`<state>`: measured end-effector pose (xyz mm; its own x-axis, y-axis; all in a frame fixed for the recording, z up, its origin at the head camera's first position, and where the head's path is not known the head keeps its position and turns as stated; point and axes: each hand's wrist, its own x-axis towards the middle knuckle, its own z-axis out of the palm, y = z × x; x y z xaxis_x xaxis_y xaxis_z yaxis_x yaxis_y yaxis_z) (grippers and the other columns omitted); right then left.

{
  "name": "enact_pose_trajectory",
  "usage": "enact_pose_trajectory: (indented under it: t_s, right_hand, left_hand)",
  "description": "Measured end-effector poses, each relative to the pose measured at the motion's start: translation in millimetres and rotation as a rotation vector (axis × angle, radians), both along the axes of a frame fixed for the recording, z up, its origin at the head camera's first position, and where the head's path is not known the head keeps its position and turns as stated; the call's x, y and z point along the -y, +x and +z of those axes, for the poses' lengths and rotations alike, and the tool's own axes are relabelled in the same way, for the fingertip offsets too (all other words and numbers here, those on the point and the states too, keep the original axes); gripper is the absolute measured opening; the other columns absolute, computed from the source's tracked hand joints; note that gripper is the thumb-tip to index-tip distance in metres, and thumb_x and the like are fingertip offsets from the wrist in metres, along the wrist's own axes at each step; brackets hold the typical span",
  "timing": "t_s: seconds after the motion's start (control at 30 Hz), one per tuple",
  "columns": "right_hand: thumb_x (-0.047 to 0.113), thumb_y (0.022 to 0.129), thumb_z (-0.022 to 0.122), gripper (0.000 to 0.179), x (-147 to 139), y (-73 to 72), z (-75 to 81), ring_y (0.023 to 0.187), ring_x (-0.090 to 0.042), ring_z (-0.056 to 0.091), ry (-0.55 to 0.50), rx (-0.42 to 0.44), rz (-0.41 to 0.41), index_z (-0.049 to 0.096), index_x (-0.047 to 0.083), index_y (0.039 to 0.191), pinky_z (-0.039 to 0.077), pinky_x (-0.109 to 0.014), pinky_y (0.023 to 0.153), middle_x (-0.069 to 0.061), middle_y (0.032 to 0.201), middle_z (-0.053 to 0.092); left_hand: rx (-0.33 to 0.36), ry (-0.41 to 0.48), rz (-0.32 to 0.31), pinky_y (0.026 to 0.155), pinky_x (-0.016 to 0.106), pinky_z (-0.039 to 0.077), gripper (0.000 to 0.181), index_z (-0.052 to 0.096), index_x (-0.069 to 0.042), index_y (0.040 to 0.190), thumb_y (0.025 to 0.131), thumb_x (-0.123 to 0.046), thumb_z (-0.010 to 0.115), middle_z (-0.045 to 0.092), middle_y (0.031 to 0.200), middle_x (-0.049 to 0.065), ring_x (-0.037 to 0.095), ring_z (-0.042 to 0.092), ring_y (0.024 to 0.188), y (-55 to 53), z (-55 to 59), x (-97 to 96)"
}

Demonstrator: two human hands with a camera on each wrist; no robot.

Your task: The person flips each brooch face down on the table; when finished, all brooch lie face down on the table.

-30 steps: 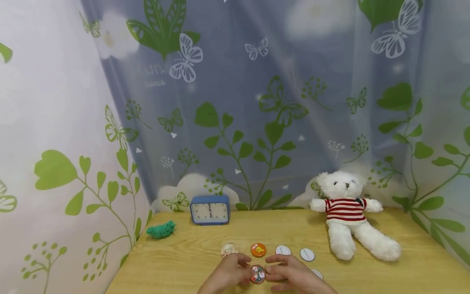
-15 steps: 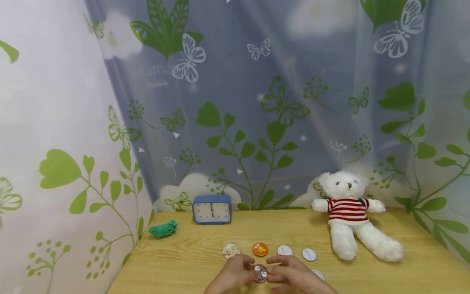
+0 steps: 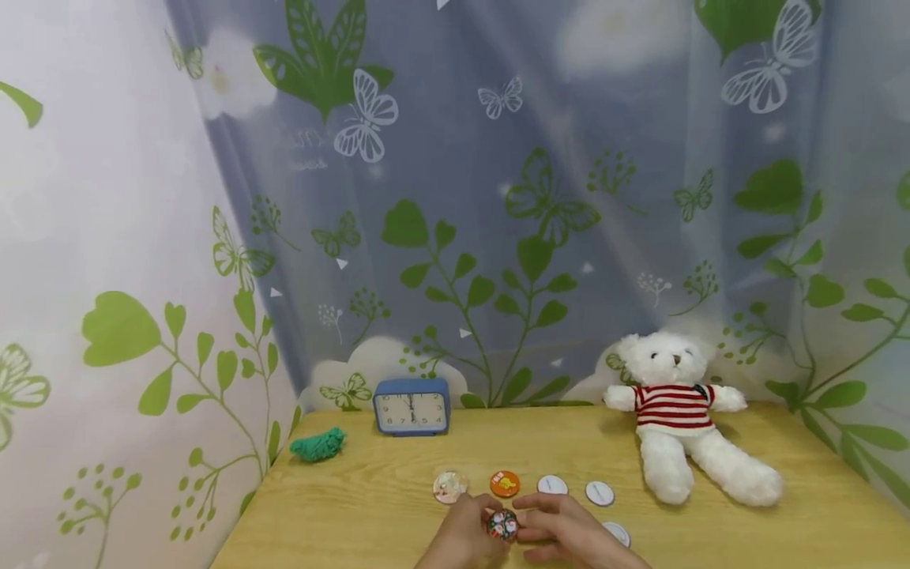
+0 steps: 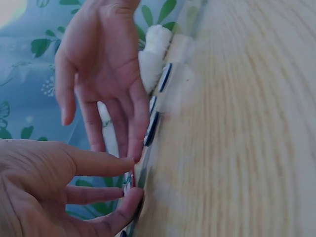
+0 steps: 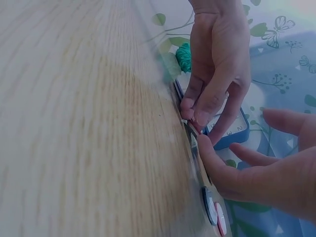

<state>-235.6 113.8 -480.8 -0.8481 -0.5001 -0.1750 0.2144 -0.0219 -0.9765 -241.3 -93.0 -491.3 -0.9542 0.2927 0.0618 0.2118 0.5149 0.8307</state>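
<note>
A round pin badge [image 3: 502, 525] with a colourful picture lies face up between the two hands. My left hand [image 3: 465, 531] pinches its left edge between thumb and fingers; the left wrist view shows the left hand [image 4: 74, 182] with the badge on edge at its fingertips. On the other side, my right hand [image 3: 565, 533] has its fingers loosely extended, a fingertip at or very near the badge's right edge. From the right wrist, the right hand [image 5: 266, 170] reaches toward the pinching left hand [image 5: 217, 74].
Behind the hands lie a pale patterned badge [image 3: 450, 487], an orange badge [image 3: 505, 484] and several badges back side up, one [image 3: 616, 533] by the right hand. A blue clock [image 3: 411, 407], green yarn bundle [image 3: 317, 445] and white teddy bear [image 3: 674, 419] stand farther back.
The badge has turned, its picture now at a different angle. My left hand has shifted a little right and closer around its edge, while the right hand stays nearly still.
</note>
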Motion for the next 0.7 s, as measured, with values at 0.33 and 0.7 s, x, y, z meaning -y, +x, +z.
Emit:
enact_pose_trajectory:
  t_s: [0.33,0.7]
  right_hand:
    - [0.017,0.106,0.056,0.045,5.2,-2.9,5.2,0.103,-0.020,0.069,-0.033,-0.037,-0.017,0.051,-0.015,0.138,0.060,-0.040,0.091,-0.010,0.120,0.069]
    - [0.018,0.107,0.053,0.039,7.8,-5.7,5.1,0.102,-0.017,0.068,-0.014,-0.025,-0.068,0.059,-0.013,0.131,0.060,-0.036,0.091,-0.007,0.119,0.067]
  left_hand:
    - [-0.089,-0.121,0.029,0.067,0.035,0.048,0.022,0.071,-0.005,0.102,0.082,-0.006,0.080,0.056,0.090,0.007,0.020,0.052,0.080,-0.2,4.7,-6.5]
    - [-0.155,-0.037,0.041,0.053,0.024,0.042,0.011,0.073,-0.002,0.086,0.094,0.002,0.067,0.061,0.064,-0.003,0.005,0.050,0.055,4.4,3.7,-4.2]
